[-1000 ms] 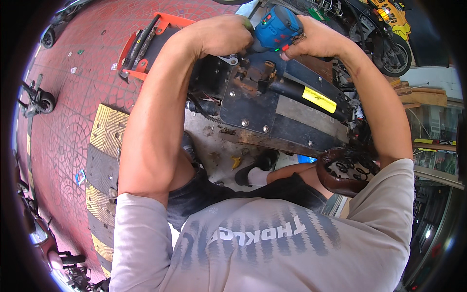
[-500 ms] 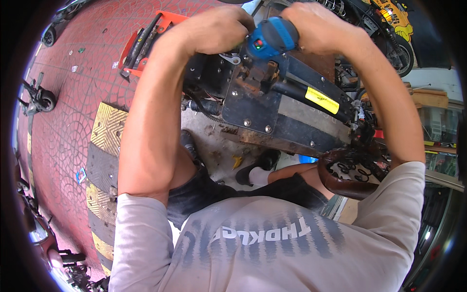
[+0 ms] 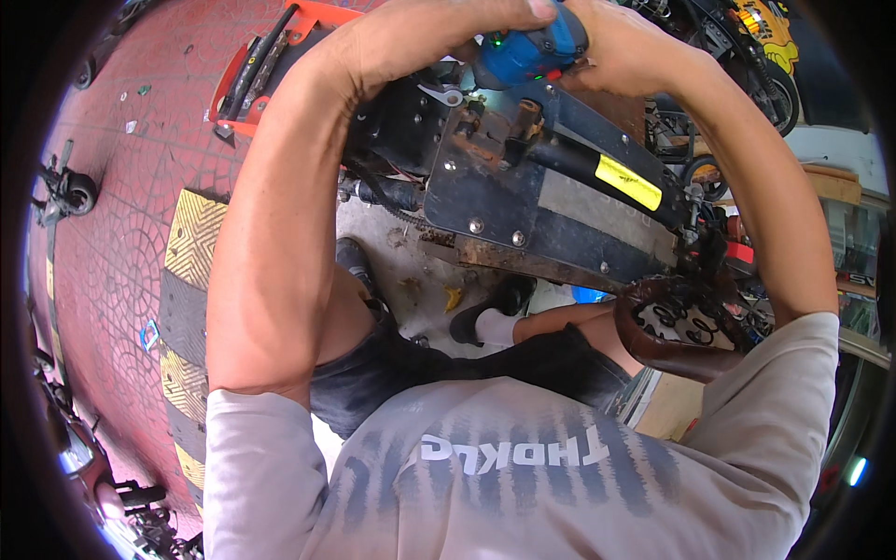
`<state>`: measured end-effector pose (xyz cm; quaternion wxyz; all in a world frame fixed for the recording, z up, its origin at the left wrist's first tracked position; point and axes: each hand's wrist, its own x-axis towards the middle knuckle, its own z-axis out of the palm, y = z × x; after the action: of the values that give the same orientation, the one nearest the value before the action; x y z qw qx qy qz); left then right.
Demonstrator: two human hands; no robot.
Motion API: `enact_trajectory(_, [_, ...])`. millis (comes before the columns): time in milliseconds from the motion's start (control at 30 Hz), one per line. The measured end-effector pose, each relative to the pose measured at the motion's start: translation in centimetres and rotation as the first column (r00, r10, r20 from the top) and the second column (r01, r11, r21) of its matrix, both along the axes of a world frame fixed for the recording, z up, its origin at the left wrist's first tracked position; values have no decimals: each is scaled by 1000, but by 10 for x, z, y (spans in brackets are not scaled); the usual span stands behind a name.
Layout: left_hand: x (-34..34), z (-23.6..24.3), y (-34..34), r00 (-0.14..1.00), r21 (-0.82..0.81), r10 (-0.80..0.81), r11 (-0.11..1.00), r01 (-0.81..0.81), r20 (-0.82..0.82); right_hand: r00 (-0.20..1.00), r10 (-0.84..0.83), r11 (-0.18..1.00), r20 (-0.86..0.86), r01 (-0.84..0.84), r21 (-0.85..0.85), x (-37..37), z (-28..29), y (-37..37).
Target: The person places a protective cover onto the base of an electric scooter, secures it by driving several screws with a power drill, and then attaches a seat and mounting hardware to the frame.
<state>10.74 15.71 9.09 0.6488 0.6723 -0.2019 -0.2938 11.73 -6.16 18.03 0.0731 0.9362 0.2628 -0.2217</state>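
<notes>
Both my hands are at the top edge, around a blue-and-black cordless power tool (image 3: 523, 61) with small green and red lights. My right hand (image 3: 621, 47) is closed round its right side. My left hand (image 3: 457, 26) reaches over from the left, its thumb against the tool's top; its other fingers are mostly hidden. Below the tool lies a machine with a dark bolted plate (image 3: 476, 196), a rusty bracket (image 3: 518, 135) and a black tube (image 3: 569, 159) bearing a yellow label (image 3: 627, 182). A silver lever-like part (image 3: 443, 95) sits near my left wrist. The tool's working end is out of sight.
An orange frame (image 3: 224, 93) stands at the machine's far left. A brown ring-shaped part with exposed springs (image 3: 644, 350) lies near my right knee. Yellow-and-black ramp blocks (image 3: 196, 238) edge the red paving (image 3: 121, 252). Motorbike parts (image 3: 775, 89) stand at far right.
The power tool has risen slightly toward the top edge and turned in my hands. My left hand has moved up and right, its thumb now on the tool. The view has shifted slightly.
</notes>
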Motion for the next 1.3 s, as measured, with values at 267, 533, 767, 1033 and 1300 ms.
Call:
enact_trajectory(267, [-10,-10,-4,988,-11,152,988,-152,14,951,102,987,293,-134,93,-3,-28,-12])
enact_trajectory(533, [-5,-18,-9,995,28,5,1000,-8,102,985,10,998,175,-19,53,6,-28,-24])
enact_trajectory(767, [-5,-25,-2,959,221,107,961,-168,264,959,73,997,275,-74,-7,1,-14,-1])
enact_trajectory(1033, [-12,-8,-3,916,148,234,944,-294,327,994,-81,961,67,60,268,-2,1,-1])
enact_trajectory(1300, [-67,65,4,812,-421,425,872,-249,401,743,-664,588,83,450,672,-148,104,-37])
